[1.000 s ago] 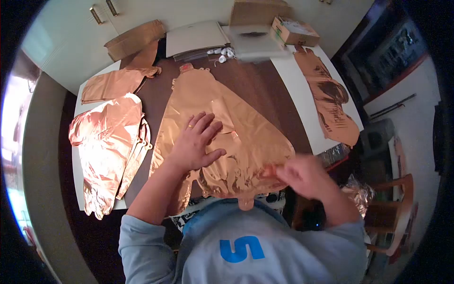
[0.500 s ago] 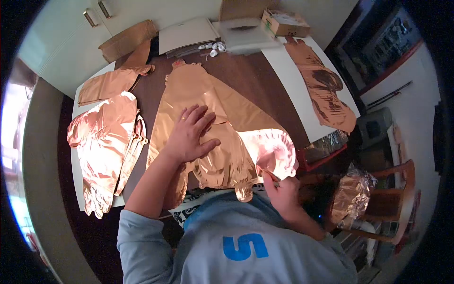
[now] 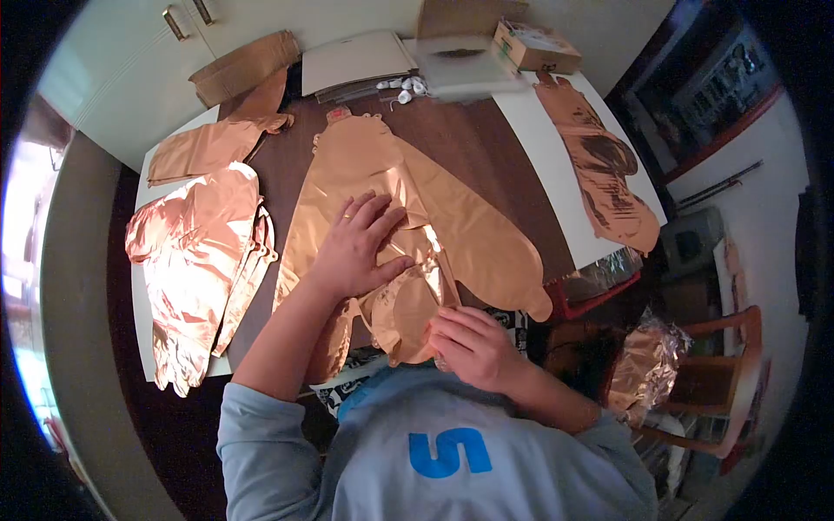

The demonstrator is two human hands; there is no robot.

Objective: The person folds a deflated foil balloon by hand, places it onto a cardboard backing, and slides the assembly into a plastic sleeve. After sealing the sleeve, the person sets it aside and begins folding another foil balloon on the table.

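A flat, copper-coloured foil balloon [image 3: 347, 161] lies uninflated on the dark table in front of me, its narrow end pointing away. Spread across its middle, my left hand [image 3: 360, 252] rests with the fingers apart, a ring on one of them. My right hand [image 3: 476, 349] pinches the foil's folded lower edge near my body, fingers and thumb closed. To the right, a wide rounded flap of foil [image 3: 495, 247] lies flat on the table. Part of the lower edge is hidden behind the right hand.
A stack of shiny foil balloons [image 3: 195, 260] lies at left, with more folded foil [image 3: 204, 148] behind. Another foil piece [image 3: 595, 165] rests on a white board at right. Cardboard [image 3: 243, 69] and a small box [image 3: 539, 45] stand at the back. A chair [image 3: 738, 373] holds crumpled foil [image 3: 647, 365].
My right hand has let go of the right flap and moved left to the lower edge of the foil. The flap, curled up before, now lies flat. My left hand stays spread on the middle.
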